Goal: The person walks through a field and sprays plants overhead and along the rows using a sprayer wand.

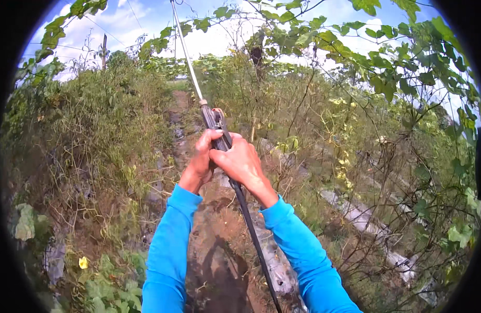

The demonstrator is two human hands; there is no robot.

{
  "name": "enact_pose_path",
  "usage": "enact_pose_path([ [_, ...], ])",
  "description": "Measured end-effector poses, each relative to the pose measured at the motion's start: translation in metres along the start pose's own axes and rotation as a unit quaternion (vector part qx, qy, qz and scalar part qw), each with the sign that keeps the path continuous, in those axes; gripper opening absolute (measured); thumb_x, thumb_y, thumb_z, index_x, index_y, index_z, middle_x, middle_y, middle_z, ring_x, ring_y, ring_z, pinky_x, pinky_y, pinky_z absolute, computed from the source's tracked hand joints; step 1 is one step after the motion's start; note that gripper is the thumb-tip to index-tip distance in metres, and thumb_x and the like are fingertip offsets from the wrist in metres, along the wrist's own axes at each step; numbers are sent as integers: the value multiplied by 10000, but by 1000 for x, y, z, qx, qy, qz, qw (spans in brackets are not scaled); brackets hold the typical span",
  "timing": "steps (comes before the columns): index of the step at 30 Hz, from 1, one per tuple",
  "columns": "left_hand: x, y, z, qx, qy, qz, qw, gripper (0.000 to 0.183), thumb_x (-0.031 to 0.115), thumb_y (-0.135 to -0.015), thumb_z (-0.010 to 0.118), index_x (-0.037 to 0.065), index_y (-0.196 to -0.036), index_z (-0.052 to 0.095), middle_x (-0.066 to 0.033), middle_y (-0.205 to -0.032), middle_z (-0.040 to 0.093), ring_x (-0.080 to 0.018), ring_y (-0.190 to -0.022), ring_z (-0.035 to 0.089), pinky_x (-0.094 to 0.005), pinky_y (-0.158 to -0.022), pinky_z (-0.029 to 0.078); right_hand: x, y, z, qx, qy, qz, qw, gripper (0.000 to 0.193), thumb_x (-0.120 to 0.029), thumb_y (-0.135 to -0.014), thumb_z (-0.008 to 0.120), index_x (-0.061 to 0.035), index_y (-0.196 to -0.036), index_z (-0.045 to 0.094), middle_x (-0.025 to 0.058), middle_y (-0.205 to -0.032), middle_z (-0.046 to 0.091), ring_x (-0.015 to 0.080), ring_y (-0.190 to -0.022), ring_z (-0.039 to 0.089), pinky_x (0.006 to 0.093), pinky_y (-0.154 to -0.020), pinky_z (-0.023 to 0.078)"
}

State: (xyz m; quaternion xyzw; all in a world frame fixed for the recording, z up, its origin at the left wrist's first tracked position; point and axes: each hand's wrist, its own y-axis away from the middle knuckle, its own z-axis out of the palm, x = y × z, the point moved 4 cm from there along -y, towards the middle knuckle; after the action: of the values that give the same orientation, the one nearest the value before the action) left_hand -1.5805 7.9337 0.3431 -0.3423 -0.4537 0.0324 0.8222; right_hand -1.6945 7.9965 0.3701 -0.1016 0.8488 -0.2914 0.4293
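Both hands are wrapped round the dark ribbed handle of a spray wand at the middle of the view. My left hand grips it from the left side, thumb lying along the handle. Just to the right, my right hand closes over the handle's lower part. A silver tube runs from the handle up toward the vines, tilted to the left. Below the hands a black hose trails down to the lower edge. A lever with an orange-brown part shows just above my fingers. The tip of the wand is out of view.
Dry, tangled plants stand on the left, and more stems on the right. Leafy vines hang overhead. A narrow dirt path runs ahead between strips of silver plastic sheeting. A yellow flower is low at left.
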Motion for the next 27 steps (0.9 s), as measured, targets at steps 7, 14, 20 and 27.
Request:
enact_pose_path([
  [7,76,14,71,-32,103,-34,994,393,406,-872,569,66,-1061,629,-95,-998,699,-231,-923,674,-387,-885,539,-84,4,-59,-31,121,-24,992,588,-493,-643,685,28,-909,750,234,-938,738,379,-937,723,431,-805,565],
  [14,30,152,81,58,85,-84,991,372,297,-901,542,154,-1243,575,-69,-1077,679,-226,-1002,662,-416,-922,529,-47,131,-68,-168,26,17,985,456,-450,-656,734,-48,-873,742,142,-812,734,283,-750,710,391,-679,533],
  [20,10,251,84,59,-133,-102,984,375,314,-939,535,23,-1160,619,-65,-1045,678,-160,-991,635,-351,-917,508,-28,241,-78,-143,-58,-54,987,498,-381,-756,733,-65,-1130,646,186,-876,714,357,-785,711,470,-701,529],
  [27,60,289,152,8,-275,-86,957,536,294,-826,545,-47,-1233,615,-133,-1115,700,-219,-959,683,-354,-892,545,-26,299,-94,-146,-291,-106,940,763,-302,-761,754,-41,-1402,432,130,-835,657,291,-738,677,421,-709,537],
])
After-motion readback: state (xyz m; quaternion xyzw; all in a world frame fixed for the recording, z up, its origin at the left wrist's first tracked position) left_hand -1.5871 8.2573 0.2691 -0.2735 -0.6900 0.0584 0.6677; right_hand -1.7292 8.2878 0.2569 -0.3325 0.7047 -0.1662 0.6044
